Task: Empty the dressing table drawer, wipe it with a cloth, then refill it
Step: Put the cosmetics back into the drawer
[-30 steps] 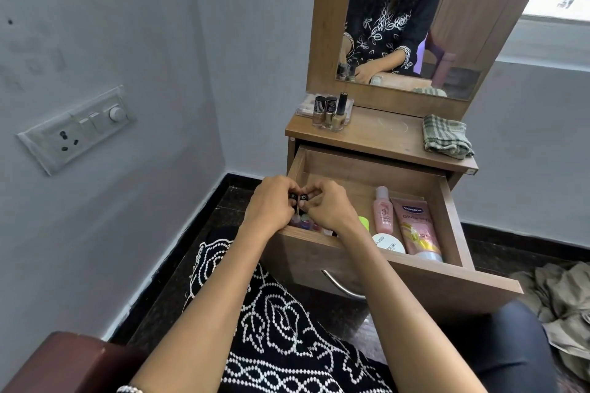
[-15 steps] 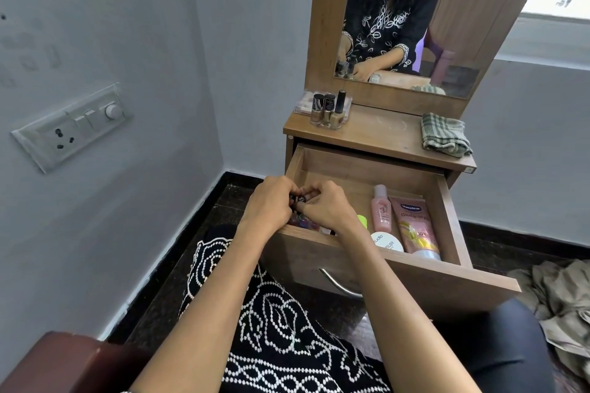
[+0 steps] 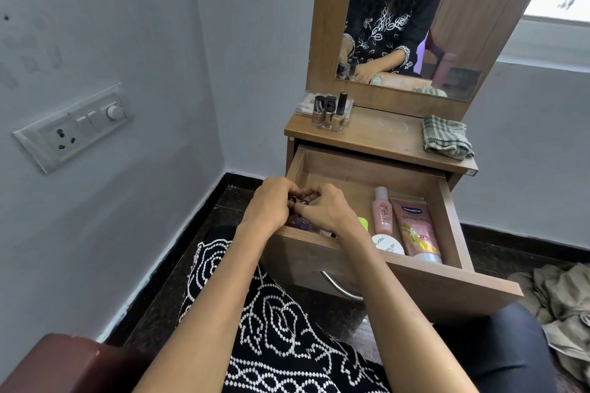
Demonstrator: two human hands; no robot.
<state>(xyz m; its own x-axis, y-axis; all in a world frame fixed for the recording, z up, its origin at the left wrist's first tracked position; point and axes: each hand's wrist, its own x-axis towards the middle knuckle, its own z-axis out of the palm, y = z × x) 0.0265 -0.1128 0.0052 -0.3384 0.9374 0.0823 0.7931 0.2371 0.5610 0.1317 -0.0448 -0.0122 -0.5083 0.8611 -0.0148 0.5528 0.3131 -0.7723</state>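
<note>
The wooden drawer (image 3: 447, 214) stands pulled open. Inside its near left corner sit small nail polish bottles (image 3: 303, 224). My left hand (image 3: 269, 206) and my right hand (image 3: 322, 210) meet over them, fingers curled round the dark caps (image 3: 298, 200) of these bottles. To the right lie a pink bottle (image 3: 383, 212), a pink Vaseline tube (image 3: 415, 230), a white round jar (image 3: 388, 244) and a green item (image 3: 363, 223), partly hidden by my wrist. A folded checked cloth (image 3: 445, 137) rests on the table top (image 3: 383, 134) at the right.
Three nail polish bottles (image 3: 329, 112) stand on the table top's back left, in front of a flat clear case (image 3: 303, 105). A mirror (image 3: 415, 16) rises behind. The wall with a switch plate (image 3: 76, 128) is at the left. Crumpled fabric (image 3: 562, 306) lies on the floor right.
Both hands stay together at the drawer's left corner, fingers shifting slightly on the small bottles. The view has drifted a little.
</note>
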